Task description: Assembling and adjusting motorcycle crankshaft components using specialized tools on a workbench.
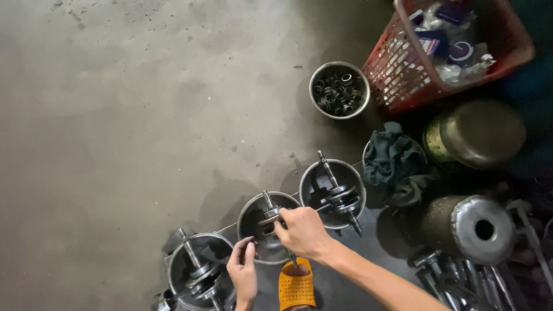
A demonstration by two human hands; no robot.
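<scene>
single head-worn view, looking steeply down at the concrete floor (pixel 127 115), hands near the bottom edge

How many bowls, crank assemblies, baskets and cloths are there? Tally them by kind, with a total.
Metal bowls: 4
Crank assemblies, one in each of the three near bowls: 3
Red baskets: 1
Dark cloths: 1
Total: 9

Red basket (pixel 403 75) cut off above.

both hands (pixel 276 253) low, fingers curled, gripping
</scene>
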